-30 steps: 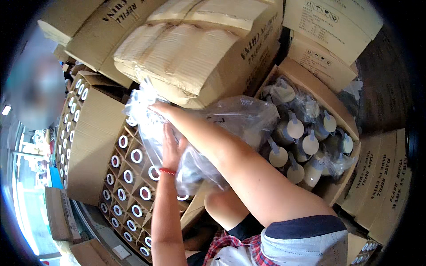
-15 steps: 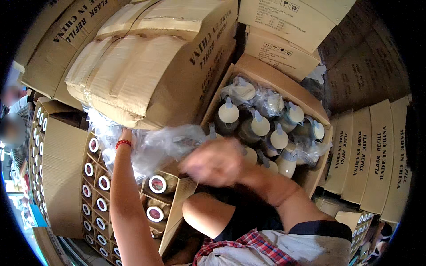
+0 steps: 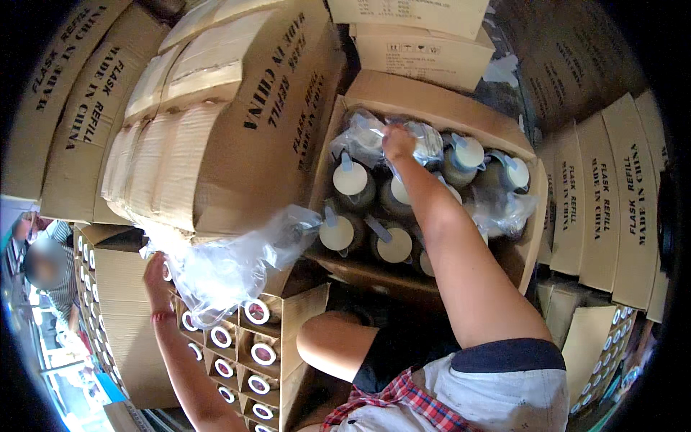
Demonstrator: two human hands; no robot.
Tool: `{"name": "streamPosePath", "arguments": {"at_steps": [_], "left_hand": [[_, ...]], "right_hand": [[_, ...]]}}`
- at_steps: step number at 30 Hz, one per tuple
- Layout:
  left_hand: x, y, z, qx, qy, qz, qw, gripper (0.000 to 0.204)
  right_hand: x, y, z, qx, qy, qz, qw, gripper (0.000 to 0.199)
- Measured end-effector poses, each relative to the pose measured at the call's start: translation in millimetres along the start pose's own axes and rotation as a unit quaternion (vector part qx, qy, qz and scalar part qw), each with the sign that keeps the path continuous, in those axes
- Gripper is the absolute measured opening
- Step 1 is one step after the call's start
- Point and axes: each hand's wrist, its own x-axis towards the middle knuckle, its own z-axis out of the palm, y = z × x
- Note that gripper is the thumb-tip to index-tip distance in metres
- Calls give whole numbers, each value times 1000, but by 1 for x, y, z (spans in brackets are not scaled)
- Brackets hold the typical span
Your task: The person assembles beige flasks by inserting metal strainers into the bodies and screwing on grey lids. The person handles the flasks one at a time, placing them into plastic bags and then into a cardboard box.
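Has right hand [image 3: 398,144] at a wrapped bottle [image 3: 430,146] in the carton's [image 3: 446,108] far row; cannot tell whether pinching. Has left hand [image 3: 154,277] by the loose bag [image 3: 216,273], with fingers unclear. Could knock neighbouring bottles [image 3: 469,153] by tugging sideways.

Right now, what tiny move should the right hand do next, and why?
Perhaps pinch the clear plastic and ease it gently upward. The right hand is right at it, with its fingers curled, and flasks stand close together beside it in the open carton, so a slow pull seems less likely to bump them. I can't tell how firm the grip is.
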Motion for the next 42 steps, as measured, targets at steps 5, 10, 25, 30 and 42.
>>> {"name": "streamPosePath", "arguments": {"at_steps": [5, 10, 25, 30, 42], "left_hand": [[-148, 86, -13, -165, 208, -29, 964, 32], [-257, 66, 15, -136, 239, -97, 957, 26], [-279, 210, 140, -4, -90, 175, 980, 18], [-294, 257, 177, -58, -193, 193, 960, 81], [-326, 233, 262, -337, -408, -13, 848, 24]], "right_hand": [[16, 49, -3, 451, 78, 103, 883, 5], [-80, 37, -182, 729, -132, 118, 662, 32], [-156, 331, -218, -163, -318, -75, 931, 34], [-191, 171, -290, 21, -402, -313, 860, 12], [-166, 159, -331, 389, -266, -289, 833, 70]]}}
